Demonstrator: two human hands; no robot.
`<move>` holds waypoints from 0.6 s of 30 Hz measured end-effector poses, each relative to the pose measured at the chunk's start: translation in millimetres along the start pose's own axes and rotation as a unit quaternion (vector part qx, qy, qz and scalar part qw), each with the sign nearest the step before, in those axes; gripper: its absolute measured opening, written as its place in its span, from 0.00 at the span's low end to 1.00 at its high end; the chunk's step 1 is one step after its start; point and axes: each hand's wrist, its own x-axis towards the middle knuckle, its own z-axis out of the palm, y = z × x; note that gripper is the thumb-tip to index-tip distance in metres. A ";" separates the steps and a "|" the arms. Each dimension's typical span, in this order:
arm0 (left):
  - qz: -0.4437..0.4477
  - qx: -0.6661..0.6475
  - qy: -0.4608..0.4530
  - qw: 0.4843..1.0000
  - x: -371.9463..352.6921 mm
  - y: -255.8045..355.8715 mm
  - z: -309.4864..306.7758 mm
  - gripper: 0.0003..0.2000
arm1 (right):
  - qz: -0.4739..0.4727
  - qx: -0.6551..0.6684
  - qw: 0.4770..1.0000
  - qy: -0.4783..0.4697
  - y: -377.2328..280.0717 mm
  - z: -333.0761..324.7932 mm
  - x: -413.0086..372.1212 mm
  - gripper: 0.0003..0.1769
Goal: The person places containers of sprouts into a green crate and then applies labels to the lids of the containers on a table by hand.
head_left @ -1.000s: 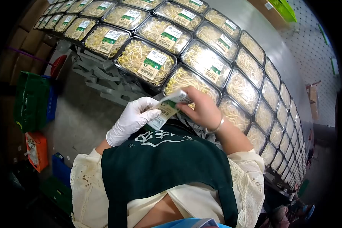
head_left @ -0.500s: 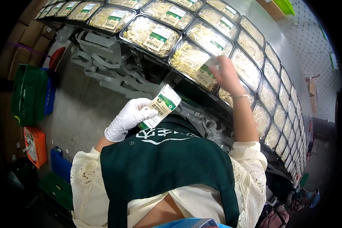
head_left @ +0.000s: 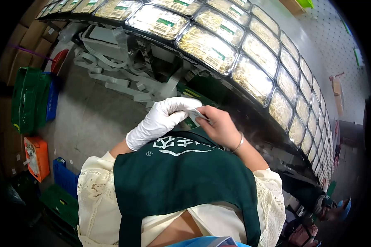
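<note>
My left hand [head_left: 162, 121], in a white glove, is closed on a small stack of green and white labels [head_left: 189, 122] in front of the apron. Bare, with a band at the wrist, my right hand [head_left: 220, 126] pinches the labels' right edge between thumb and fingers. Both hands nearly touch. Beyond them, clear-lidded trays of bean sprouts [head_left: 208, 48] stand in rows along the table. Several trays on the left and in the middle bear a green and cream label; a tray to the right [head_left: 252, 79] shows none.
Green crates [head_left: 25, 101] and an orange bin [head_left: 37, 158] stand at the left. Pale strapping [head_left: 132, 84] lies in a tangle under the table's dark edge. Another person [head_left: 327, 208] is at the lower right.
My right hand has left the tray label and come down to the labels beside my left hand. My left hand has moved right and slightly up. The trays appear shifted up in view.
</note>
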 end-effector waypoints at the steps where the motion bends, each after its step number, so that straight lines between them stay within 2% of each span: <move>1: 0.037 -0.014 0.017 0.999 2.8 -7.7 8.7 0.06 | -0.023 -0.015 0.998 0.060 0.2 3.0 -5.6 0.08; 2: -0.048 -0.030 0.018 0.998 1.8 -11.3 12.2 0.04 | -0.020 -0.018 0.997 0.069 1.3 -2.6 -10.7 0.08; 4: -0.062 0.075 -0.035 0.995 3.7 -13.9 20.8 0.05 | 0.006 -0.094 0.981 0.167 5.8 -30.8 -20.6 0.07; 5: -0.122 0.033 -0.051 0.991 4.7 -5.1 30.3 0.06 | 0.069 -0.139 0.960 0.232 10.3 -54.1 -23.5 0.05; 6: -0.117 0.004 -0.017 0.993 5.4 4.0 43.8 0.07 | 0.130 -0.180 0.930 0.292 17.9 -83.9 -24.4 0.04; 8: -0.217 -0.026 -0.052 0.974 8.9 -7.2 38.8 0.08 | 0.076 -0.278 0.919 0.268 55.8 -155.4 -28.2 0.11; 9: -0.217 -0.013 -0.038 0.975 11.4 -12.6 39.6 0.08 | 0.111 -0.336 0.907 0.229 61.4 -168.8 -28.6 0.16; 10: -0.211 -0.019 -0.026 0.977 15.6 -15.7 44.1 0.08 | 0.109 -0.333 0.908 0.228 72.4 -171.9 -26.1 0.16; 12: -0.209 -0.027 -0.026 0.977 24.1 -26.5 54.2 0.07 | 0.072 -0.401 0.899 0.159 107.7 -171.7 -23.7 0.17; 13: -0.208 -0.028 -0.022 0.977 29.4 -27.3 61.6 0.07 | 0.037 -0.442 0.881 0.164 128.2 -170.1 -24.2 0.20; 14: -0.207 -0.034 -0.023 0.977 34.8 -26.5 70.6 0.08 | 0.052 -0.515 0.839 0.170 139.1 -165.3 -23.7 0.25; 17: -0.181 -0.057 -0.003 0.982 48.6 -30.1 102.0 0.09 | 0.012 -0.514 0.815 0.267 133.8 -159.1 -35.4 0.33; 18: -0.157 -0.074 0.011 0.985 52.9 -32.9 114.1 0.10 | 0.005 -0.484 0.828 0.284 130.0 -161.2 -43.2 0.33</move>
